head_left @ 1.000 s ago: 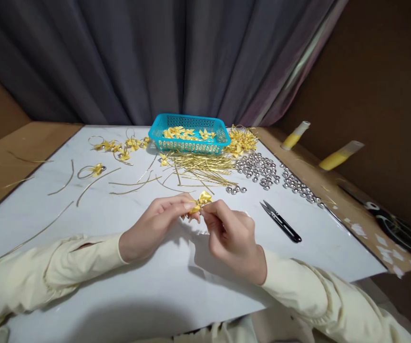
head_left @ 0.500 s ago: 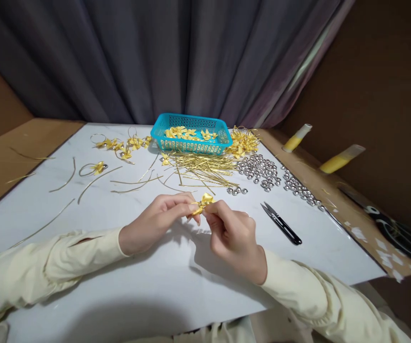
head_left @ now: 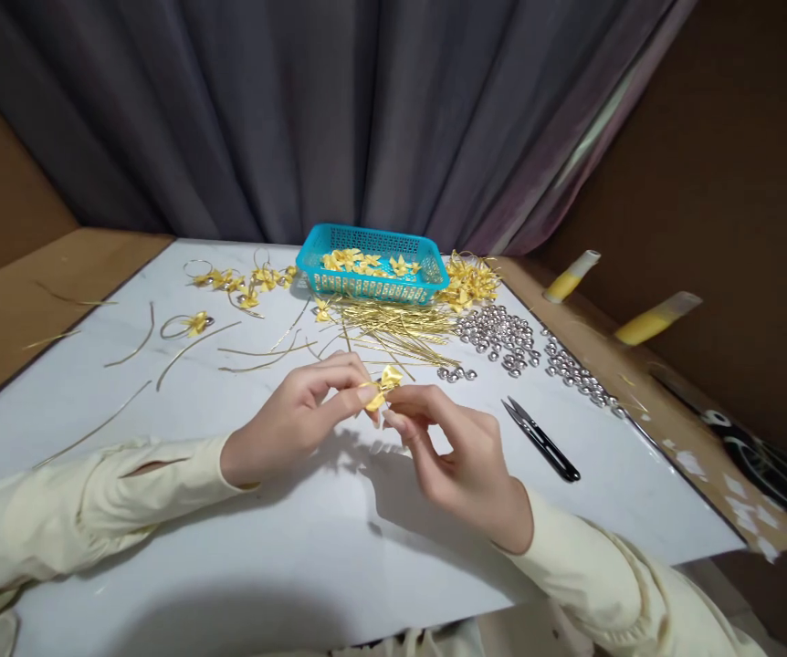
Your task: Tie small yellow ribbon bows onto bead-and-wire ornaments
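Between the thumb and fingers of my left hand (head_left: 298, 415) is a yellow satin ribbon flower (head_left: 389, 378), raised above the white tabletop. My right hand (head_left: 462, 456) is at the flower's right side, index finger and thumb bent in a loose pinch by its lower edge. What thin piece they grip, if any, is too small to make out. Beyond the hands lies a pile of gold wire stems (head_left: 400, 326). Several silver beads (head_left: 457, 374) lie just past my right fingers.
A blue basket (head_left: 372, 290) holds yellow flowers; more flowers (head_left: 472, 281) lie beside it. A large bead pile (head_left: 499, 336) is at right, near black thread snips (head_left: 542, 443). Black scissors (head_left: 770, 465) and two yellow-filled tubes (head_left: 657, 319) occupy the brown right side. Loose wires (head_left: 194, 353) lie at left.
My right thumb and index finger have loosened and drawn slightly down and right from the flower. My left hand keeps its hold. The whole view has shifted a little.
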### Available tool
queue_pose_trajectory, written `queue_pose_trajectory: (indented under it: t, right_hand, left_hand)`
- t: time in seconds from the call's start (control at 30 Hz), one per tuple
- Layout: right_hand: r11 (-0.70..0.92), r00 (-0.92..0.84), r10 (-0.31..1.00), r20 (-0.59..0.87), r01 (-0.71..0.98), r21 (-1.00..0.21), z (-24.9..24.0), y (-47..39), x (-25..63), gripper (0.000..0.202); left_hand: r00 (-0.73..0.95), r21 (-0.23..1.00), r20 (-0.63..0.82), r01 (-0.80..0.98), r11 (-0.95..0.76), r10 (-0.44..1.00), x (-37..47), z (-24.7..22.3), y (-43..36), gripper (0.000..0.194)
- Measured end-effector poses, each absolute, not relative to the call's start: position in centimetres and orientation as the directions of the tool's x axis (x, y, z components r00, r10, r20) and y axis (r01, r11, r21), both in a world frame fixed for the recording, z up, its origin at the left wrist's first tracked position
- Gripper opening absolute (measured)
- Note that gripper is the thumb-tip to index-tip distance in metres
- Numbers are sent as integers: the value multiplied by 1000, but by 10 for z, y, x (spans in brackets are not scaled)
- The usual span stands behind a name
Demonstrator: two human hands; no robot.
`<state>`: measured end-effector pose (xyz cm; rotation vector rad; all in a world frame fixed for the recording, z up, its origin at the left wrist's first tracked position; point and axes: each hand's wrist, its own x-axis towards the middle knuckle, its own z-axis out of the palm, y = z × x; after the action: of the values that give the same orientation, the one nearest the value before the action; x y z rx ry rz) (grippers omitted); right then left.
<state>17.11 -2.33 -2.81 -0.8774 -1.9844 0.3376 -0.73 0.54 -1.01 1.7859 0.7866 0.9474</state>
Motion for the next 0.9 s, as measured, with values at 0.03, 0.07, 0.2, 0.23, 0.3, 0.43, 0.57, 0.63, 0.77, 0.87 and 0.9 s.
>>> queue_pose_trajectory:
  t: [0.03, 0.07, 0.2, 0.23, 0.3, 0.43, 0.57, 0.63, 0.77, 0.87, 0.9]
  right_hand:
    - [713, -343, 695, 632, 446, -541, -27, -23, 172, 17]
    - [717, -354, 691, 630, 446, -536, -26, -22, 174, 17]
    - [750, -409, 657, 634, 445, -490, -25, -19, 176, 13]
    - [759, -418, 645, 639, 449, -472, -26, -18, 177, 12]
    - [776, -428, 620, 657, 459, -433, -27, -17, 177, 12]
    - [800, -436, 577, 691, 473, -369, -31, -14, 177, 14]
    - [811, -431, 553, 713, 476, -342, -31, -16, 177, 17]
    - [808, -403, 562, 723, 456, -374, -29, -18, 177, 13]
    - [790, -286, 604, 744, 333, -514, -20, -22, 183, 16]
    - [733, -226, 677, 701, 292, -614, -11, -18, 188, 22]
    - [709, -264, 704, 659, 292, -641, -9, -16, 190, 21]
  left_hand:
    - [494, 925, 271, 103, -365, 826, -8, -11, 6, 25]
    - [496, 925, 276, 95, -368, 823, -8, -11, 7, 26]
    - [504, 926, 306, 40, -376, 808, -8, -15, 8, 26]
    - [507, 925, 311, 31, -378, 804, -8, -15, 8, 25]
    - [517, 925, 309, 31, -378, 798, -8, -16, 8, 26]
    - [564, 918, 282, 76, -389, 776, -9, -14, 8, 26]
    - [604, 904, 263, 116, -410, 752, -9, -12, 9, 27]
    - [607, 898, 268, 124, -423, 748, -10, -11, 11, 27]
    - [665, 879, 284, 107, -465, 691, -12, -12, 19, 26]
    - [736, 854, 297, 80, -514, 609, -13, -12, 24, 26]
    - [755, 842, 303, 72, -534, 581, -14, -12, 24, 25]
